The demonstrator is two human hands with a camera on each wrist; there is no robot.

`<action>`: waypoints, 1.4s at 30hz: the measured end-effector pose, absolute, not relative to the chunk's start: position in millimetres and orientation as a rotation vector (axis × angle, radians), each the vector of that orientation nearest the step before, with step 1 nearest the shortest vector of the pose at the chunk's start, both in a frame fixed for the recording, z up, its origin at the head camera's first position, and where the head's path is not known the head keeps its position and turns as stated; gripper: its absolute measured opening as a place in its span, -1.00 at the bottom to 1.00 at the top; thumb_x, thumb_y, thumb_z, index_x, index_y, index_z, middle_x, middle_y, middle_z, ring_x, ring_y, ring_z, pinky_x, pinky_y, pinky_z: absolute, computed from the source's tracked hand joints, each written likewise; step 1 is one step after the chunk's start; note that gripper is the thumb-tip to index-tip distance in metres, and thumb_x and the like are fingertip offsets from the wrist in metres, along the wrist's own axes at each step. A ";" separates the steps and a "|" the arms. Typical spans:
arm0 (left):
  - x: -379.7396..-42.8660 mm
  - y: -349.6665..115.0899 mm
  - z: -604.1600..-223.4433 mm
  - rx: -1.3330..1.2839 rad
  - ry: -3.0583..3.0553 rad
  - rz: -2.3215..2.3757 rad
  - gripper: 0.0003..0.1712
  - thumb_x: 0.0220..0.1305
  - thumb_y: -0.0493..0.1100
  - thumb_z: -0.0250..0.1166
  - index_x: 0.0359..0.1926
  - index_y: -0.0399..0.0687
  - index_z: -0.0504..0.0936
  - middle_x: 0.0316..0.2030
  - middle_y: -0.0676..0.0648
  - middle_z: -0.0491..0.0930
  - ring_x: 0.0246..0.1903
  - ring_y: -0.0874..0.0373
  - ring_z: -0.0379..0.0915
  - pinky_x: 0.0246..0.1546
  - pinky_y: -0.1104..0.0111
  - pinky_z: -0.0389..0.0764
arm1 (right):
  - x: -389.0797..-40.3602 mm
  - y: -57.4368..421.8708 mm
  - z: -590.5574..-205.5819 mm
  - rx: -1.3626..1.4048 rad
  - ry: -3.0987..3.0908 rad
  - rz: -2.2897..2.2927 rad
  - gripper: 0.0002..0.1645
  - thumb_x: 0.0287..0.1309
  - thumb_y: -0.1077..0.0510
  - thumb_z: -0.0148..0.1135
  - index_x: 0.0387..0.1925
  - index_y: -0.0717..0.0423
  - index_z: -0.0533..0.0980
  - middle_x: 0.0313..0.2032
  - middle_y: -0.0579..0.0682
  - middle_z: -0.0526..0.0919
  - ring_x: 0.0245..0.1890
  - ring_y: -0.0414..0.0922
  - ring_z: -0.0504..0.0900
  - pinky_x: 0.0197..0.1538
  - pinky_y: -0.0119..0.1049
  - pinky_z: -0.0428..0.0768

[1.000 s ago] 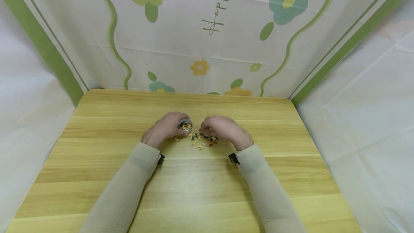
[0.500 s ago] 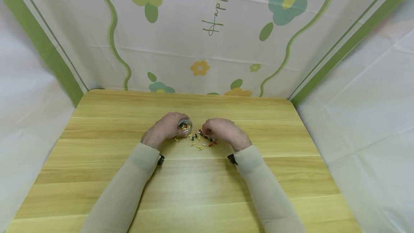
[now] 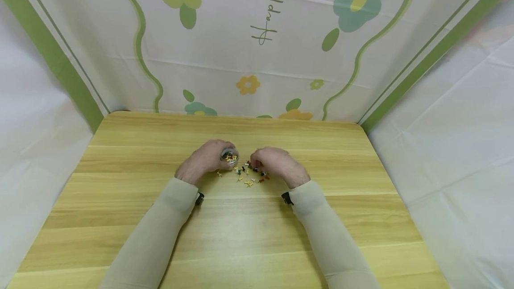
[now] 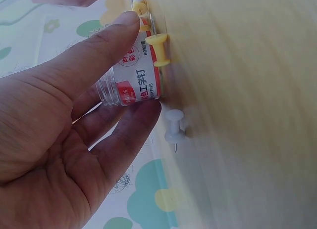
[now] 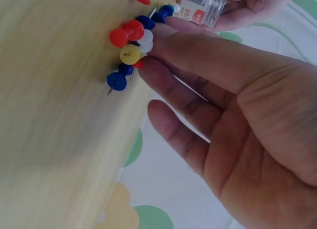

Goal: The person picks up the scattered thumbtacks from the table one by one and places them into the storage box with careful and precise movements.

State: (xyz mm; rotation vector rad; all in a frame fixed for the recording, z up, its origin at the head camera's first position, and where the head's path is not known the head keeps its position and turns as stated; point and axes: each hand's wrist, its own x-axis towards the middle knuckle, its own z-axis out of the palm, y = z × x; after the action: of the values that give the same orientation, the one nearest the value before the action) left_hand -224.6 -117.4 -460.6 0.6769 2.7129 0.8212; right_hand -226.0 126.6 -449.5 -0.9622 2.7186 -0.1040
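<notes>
My left hand grips a small clear jar with a printed label, thumb on one side and fingers on the other. Several coloured push pins show in its open mouth in the head view. Close to its right, my right hand reaches down at a scatter of push pins on the table. In the right wrist view its thumb and fingertips are right at a white push pin, among a red push pin, a yellow push pin and blue ones. Whether the fingertips pinch a pin is hidden.
Loose yellow push pins lie in front of the hands on the wooden table. One white push pin lies beside the jar. A flowered cloth hangs along the table's back edge, with pale sheets at both sides.
My right hand has come slightly down and toward me among the push pins, then stays nearly still. The left hand and the jar keep their place.
</notes>
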 end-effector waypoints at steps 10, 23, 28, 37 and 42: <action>-225.0 -118.5 -462.6 0.694 2.727 0.818 -0.32 0.15 -0.11 0.57 0.29 -0.13 0.60 0.17 -0.17 0.64 0.19 -0.12 0.52 0.25 0.00 0.49 | -228.0 121.6 -445.9 -1.067 2.824 -0.162 -0.76 0.32 0.31 0.25 -0.17 -0.06 0.73 -0.23 -0.22 0.69 -0.27 -0.25 0.59 -0.21 -0.36 0.61; -225.1 -118.5 -462.1 0.688 2.721 0.825 -0.36 0.17 -0.10 0.57 0.26 -0.12 0.62 0.10 -0.14 0.68 0.10 -0.08 0.56 0.18 0.03 0.54 | -222.1 104.4 -439.5 -0.926 2.869 -0.494 -0.82 0.31 0.18 0.39 -0.07 0.04 0.71 -0.21 -0.16 0.69 -0.22 -0.25 0.62 -0.11 -0.34 0.63; -225.3 -118.6 -462.0 0.657 2.706 0.857 -0.39 0.15 -0.10 0.58 0.20 -0.13 0.62 0.01 -0.14 0.69 0.00 -0.07 0.60 0.07 0.07 0.60 | -221.8 93.6 -439.2 -0.857 2.872 -0.546 -0.84 0.33 0.16 0.38 -0.08 0.02 0.71 -0.21 -0.16 0.70 -0.23 -0.26 0.62 -0.14 -0.36 0.63; -225.1 -119.7 -462.0 0.670 2.698 0.865 -0.42 0.16 -0.10 0.57 0.19 -0.12 0.63 0.01 -0.14 0.70 -0.02 -0.06 0.60 0.05 0.07 0.60 | -231.4 78.9 -443.3 -0.804 2.884 -0.576 -0.83 0.35 0.12 0.36 -0.09 0.04 0.73 -0.23 -0.15 0.71 -0.26 -0.26 0.63 -0.14 -0.34 0.64; -225.5 -119.2 -462.7 0.676 2.699 0.847 -0.44 0.17 -0.09 0.56 0.18 -0.09 0.64 0.01 -0.13 0.70 -0.02 -0.04 0.60 0.04 0.08 0.60 | -236.2 73.3 -444.8 -0.790 2.872 -0.598 -0.83 0.35 0.10 0.37 -0.10 0.05 0.73 -0.24 -0.14 0.71 -0.27 -0.25 0.63 -0.16 -0.35 0.64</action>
State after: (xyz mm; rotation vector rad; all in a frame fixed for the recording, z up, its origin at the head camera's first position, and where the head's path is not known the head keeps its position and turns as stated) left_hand -225.5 -119.2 -462.7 0.6757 2.6992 0.8473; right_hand -236.2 73.3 -444.8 -0.7903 2.8716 -0.5981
